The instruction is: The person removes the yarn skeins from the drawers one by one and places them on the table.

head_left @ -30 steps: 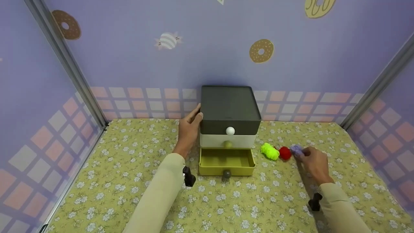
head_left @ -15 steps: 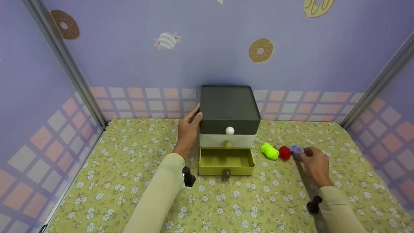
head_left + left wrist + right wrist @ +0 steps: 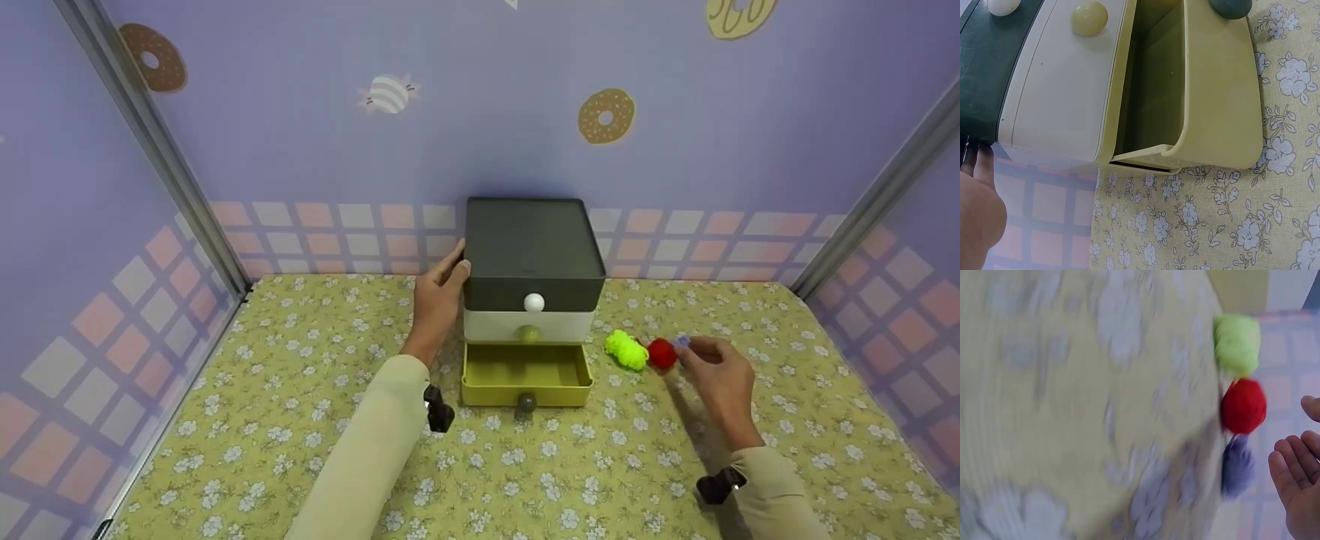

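My left hand [image 3: 437, 304] lies along the left side of a small stacked drawer unit [image 3: 529, 240], its thumb at the dark top section's edge. In the left wrist view the fingertips [image 3: 983, 154] touch that dark section. The bottom olive drawer [image 3: 1224, 95] is pulled out, with nothing showing inside. Right of the unit, three small yarn balls lie in a row: neon yellow [image 3: 1237, 346], red [image 3: 1243, 406] and purple [image 3: 1238, 468]. Close over the purple one is my right hand [image 3: 724, 375], fingers and thumb apart and holding nothing; it partly hides that ball in the head view.
A floral cloth [image 3: 255, 420] covers the table. Patterned purple walls [image 3: 495, 112] stand at the back and both sides, with metal posts [image 3: 161, 157] in the corners. The white middle drawer [image 3: 495, 327] is closed.
My right hand, earlier with its fingertips at the purple yarn ball, has shifted slightly left and now covers more of it from the head. The left hand and drawer unit stay put.
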Available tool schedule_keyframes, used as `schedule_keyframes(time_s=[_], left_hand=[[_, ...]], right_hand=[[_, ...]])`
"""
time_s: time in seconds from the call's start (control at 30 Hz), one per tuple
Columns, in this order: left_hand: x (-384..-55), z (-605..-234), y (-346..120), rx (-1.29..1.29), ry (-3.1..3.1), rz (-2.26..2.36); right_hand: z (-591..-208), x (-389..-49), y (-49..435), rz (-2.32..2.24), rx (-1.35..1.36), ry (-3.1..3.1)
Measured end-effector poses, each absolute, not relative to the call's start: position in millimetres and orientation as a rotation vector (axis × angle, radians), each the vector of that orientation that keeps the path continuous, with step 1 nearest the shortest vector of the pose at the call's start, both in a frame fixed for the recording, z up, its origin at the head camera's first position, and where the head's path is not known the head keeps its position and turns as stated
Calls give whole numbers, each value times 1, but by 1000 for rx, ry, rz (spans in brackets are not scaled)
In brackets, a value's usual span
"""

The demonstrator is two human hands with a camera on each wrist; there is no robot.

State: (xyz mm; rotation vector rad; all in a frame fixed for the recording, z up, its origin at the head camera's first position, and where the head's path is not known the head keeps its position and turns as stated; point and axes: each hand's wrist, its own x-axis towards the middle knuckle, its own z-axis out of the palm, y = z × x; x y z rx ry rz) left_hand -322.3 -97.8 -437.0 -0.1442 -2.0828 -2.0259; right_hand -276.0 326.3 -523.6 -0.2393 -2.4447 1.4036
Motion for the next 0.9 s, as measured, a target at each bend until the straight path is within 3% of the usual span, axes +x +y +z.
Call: schedule_keyframes(time_s=[0.4, 0.9], left_hand=[[-322, -437, -98, -163, -2079, -2027], [-322, -438, -96, -179, -2061, -2029]], right_hand=[[-510, -261, 280, 1545, -28, -2378], [-512, -252, 245, 1655, 49, -2365]])
